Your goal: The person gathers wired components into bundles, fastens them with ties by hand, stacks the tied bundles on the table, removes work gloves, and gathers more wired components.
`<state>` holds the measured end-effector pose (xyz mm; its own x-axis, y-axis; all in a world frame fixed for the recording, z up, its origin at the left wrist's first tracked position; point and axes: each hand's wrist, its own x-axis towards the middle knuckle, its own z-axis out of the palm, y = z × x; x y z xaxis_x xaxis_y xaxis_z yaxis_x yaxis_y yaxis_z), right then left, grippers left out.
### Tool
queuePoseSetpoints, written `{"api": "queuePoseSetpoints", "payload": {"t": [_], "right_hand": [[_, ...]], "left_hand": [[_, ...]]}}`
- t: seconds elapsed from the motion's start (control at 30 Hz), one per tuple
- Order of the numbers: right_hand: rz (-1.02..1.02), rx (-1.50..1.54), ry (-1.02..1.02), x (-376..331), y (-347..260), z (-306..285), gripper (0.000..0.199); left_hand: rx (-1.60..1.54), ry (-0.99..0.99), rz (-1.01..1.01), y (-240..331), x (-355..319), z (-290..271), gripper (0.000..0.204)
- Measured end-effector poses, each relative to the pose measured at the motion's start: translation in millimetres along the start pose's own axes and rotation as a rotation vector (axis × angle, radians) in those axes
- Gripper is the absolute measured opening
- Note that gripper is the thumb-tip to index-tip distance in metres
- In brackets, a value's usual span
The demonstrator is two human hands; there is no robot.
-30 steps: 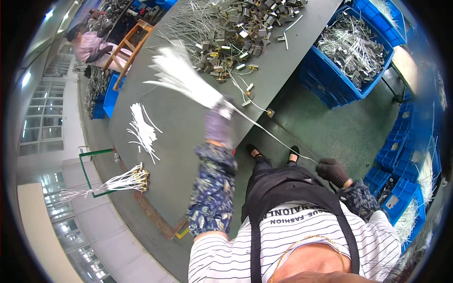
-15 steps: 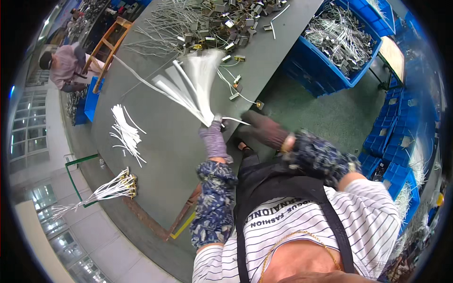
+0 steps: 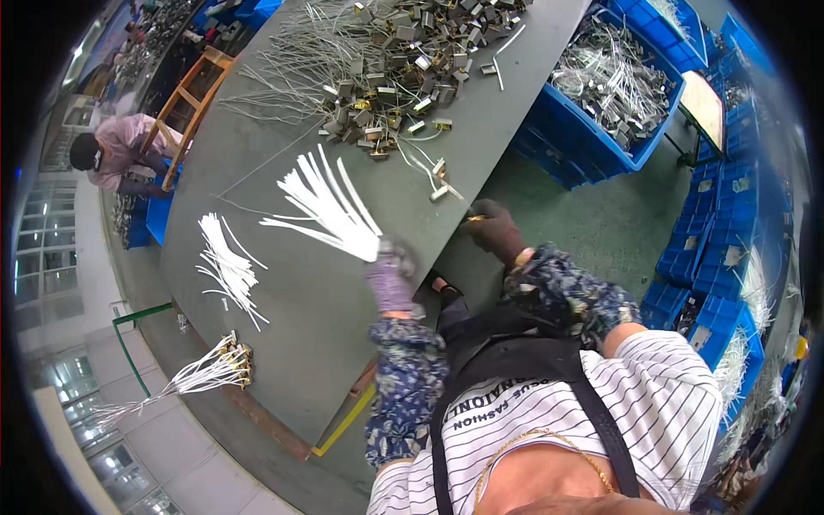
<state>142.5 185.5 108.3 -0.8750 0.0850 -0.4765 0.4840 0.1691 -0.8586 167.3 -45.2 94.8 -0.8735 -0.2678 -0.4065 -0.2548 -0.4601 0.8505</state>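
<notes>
My left hand (image 3: 393, 276), in a greyish-purple knitted glove, is closed round one end of a bundle of thin white tubes (image 3: 322, 206). Their free ends fan out over the grey table toward the far left. At the table's right edge my right hand (image 3: 498, 232), in a dark glove, has its fingers closed on a small brass-coloured part (image 3: 475, 219). Just beyond it lie a few small metal-cased parts with white wires (image 3: 440, 190). A second bundle of white tubes (image 3: 227, 262) rests on the table to the left.
A large heap of wired metal-cased parts (image 3: 403, 69) covers the table's far end. Wired brass parts (image 3: 232, 365) lie gathered at its left edge. Blue crates (image 3: 584, 146) stand at the right. A person (image 3: 129, 154) bends beside an orange wooden frame (image 3: 184, 112) at far left.
The white tubes, blurred upright before, now lean left. My left hand has come slightly nearer to me. The white strand that ran between my hands no longer shows; a brass-coloured part is in my right fingers.
</notes>
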Motion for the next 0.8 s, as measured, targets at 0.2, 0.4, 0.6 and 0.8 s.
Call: {"api": "queuePoseSetpoints", "payload": {"t": [0.2,0.4,0.6,0.8], "right_hand": [[0.001,0.213,-0.033,-23.4,-3.1,-54.5,0.024],[-0.423,-0.348,-0.417,-84.8,7.5,-91.5,0.007],[0.484,-0.376,-0.168,-213.2,149.6,-225.6,0.015],[0.517,-0.282,-0.050,-226.7,162.5,-258.2,0.026]], "left_hand": [[-0.234,-0.322,-0.165,-37.3,-32.7,102.3,0.045],[-0.842,-0.444,-0.443,-53.3,57.1,101.3,0.035],[-0.198,-0.039,-0.156,-42.0,46.7,127.8,0.028],[-0.176,-0.061,-0.020,0.1,11.0,155.5,0.033]]}}
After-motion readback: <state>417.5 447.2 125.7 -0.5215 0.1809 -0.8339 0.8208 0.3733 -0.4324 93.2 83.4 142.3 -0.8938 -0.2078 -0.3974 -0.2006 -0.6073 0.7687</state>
